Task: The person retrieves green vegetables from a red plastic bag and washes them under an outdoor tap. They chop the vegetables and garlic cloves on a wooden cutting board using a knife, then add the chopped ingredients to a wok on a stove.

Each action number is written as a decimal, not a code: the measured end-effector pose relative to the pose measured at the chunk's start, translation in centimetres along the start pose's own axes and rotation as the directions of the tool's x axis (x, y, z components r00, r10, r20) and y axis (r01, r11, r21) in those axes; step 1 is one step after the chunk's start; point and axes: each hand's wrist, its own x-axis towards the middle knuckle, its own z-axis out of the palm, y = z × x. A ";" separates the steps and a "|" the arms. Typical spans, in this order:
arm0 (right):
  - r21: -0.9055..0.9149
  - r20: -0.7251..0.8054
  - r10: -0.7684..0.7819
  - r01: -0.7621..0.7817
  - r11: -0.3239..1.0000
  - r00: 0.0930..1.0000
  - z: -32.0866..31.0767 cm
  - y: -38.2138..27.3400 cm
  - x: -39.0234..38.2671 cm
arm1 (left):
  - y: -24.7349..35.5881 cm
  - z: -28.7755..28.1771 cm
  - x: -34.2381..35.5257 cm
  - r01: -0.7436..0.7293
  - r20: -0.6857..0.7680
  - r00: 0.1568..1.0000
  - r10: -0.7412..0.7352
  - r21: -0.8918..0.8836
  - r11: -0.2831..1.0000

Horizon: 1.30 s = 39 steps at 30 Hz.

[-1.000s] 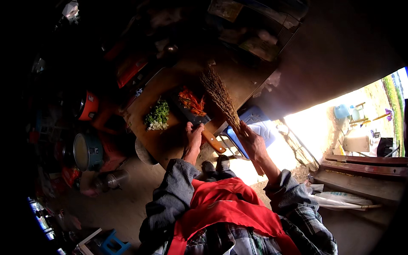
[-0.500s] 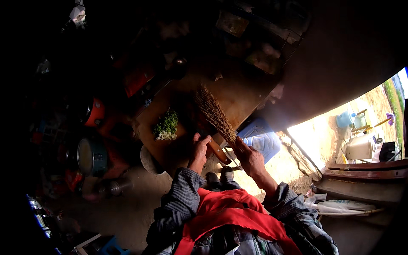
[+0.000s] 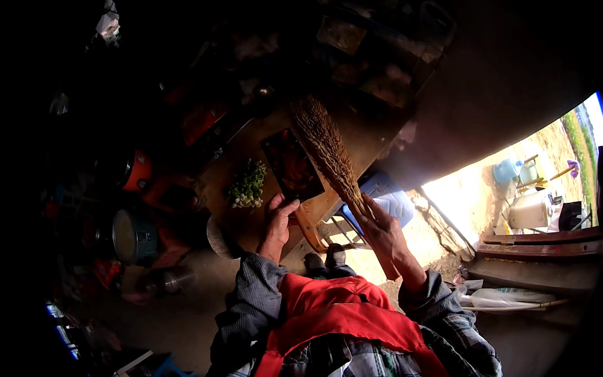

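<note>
My left hand (image 3: pixel 276 225) is closed on a cleaver (image 3: pixel 292 164) near where its blade meets the wooden handle. The broad dark blade lies face up and mirrors red. In my right hand (image 3: pixel 384 231) is a straw whisk broom (image 3: pixel 325 141), gripped at its narrow bound end. Its bristles fan away from me along the blade's right side; whether they touch it I cannot tell. Left of the blade, a pile of chopped green onions (image 3: pixel 247 184) with white pieces sits on the brown tabletop (image 3: pixel 221 196).
A blue plastic stool (image 3: pixel 389 200) stands right of the table. Toward the left are a red-orange cooker (image 3: pixel 137 171) and a dark green pot (image 3: pixel 134 236) in shadow. At the right, a bright doorway opens onto sunlit ground with a white bucket (image 3: pixel 526 212).
The cleaver's blade has turned so its broad face shows, and its handle sits lower and further left. My left hand has shifted slightly left. The whisk broom and right hand have moved right.
</note>
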 end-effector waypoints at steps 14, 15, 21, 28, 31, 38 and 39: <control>-0.383 0.081 0.172 -0.128 0.915 0.982 -3.7 -0.7 1.3 | 7.8 -5.4 -5.6 -0.027 0.061 0.998 0.022 0.089 0.996; -0.379 0.087 0.131 -0.089 0.921 0.987 -3.8 -0.7 1.2 | 8.4 -5.4 -6.2 -0.035 0.039 0.999 0.032 0.090 0.995; -0.665 0.479 -0.102 0.436 0.606 0.872 -7.9 1.1 -0.4 | 9.9 -4.8 -8.7 -0.049 0.018 0.999 0.047 0.122 0.991; -0.645 0.548 0.215 0.244 0.724 0.808 -14.6 -1.7 -9.0 | 10.4 -0.2 -10.6 -0.011 0.147 0.989 -0.014 0.168 0.986; -0.585 0.326 0.354 -0.107 0.804 0.877 -19.2 -1.6 -13.5 | 6.0 3.5 -13.8 -0.023 0.133 0.991 0.002 0.157 0.987; 0.139 0.007 0.436 -0.433 0.891 0.900 -29.5 4.1 -28.5 | -2.8 16.8 -14.8 0.097 0.317 0.933 -0.171 0.236 0.967; 0.186 -0.031 0.443 -0.431 0.883 0.896 -30.6 5.2 -30.4 | -4.3 19.0 -15.2 0.118 0.337 0.920 -0.199 0.246 0.962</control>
